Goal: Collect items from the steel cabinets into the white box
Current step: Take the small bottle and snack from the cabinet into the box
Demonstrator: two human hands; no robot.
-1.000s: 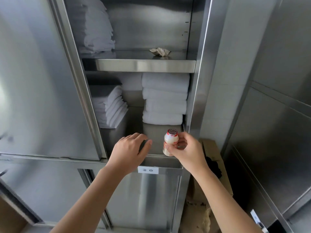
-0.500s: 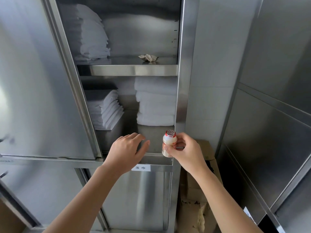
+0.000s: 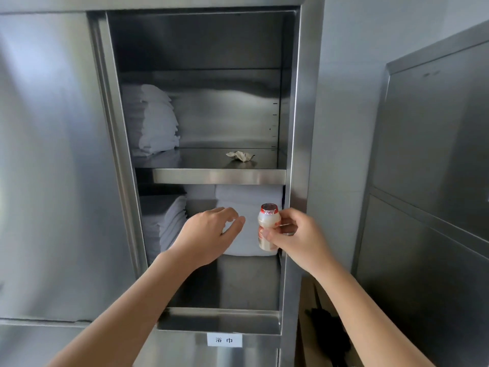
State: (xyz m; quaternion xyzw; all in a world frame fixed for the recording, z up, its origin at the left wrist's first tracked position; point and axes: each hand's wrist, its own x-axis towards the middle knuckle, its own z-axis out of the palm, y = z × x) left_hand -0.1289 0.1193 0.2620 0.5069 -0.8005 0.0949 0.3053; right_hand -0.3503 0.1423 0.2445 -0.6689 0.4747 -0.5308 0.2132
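My right hand (image 3: 301, 237) grips a small white drink bottle (image 3: 267, 226) with a red foil cap, held upright in front of the open steel cabinet (image 3: 300, 154). My left hand (image 3: 209, 234) hovers just left of the bottle with relaxed fingers and holds nothing. A crumpled piece of paper (image 3: 240, 156) lies on the upper shelf (image 3: 219, 176). Folded white towels are stacked on the upper shelf at left (image 3: 152, 123) and on the lower shelf behind my hands (image 3: 248, 197). The white box is not in view.
A sliding steel door (image 3: 53, 168) covers the cabinet's left half. A white label (image 3: 224, 339) sits under the lower shelf's lip. A second steel cabinet (image 3: 434, 194) stands at right. A cardboard box (image 3: 309, 300) with something black sits in the gap between them.
The view has tilted upward, showing more of the upper compartment. Both hands have risen with it, from the lower shelf's lip to in front of the towel stack. The bottle stays in my right hand.
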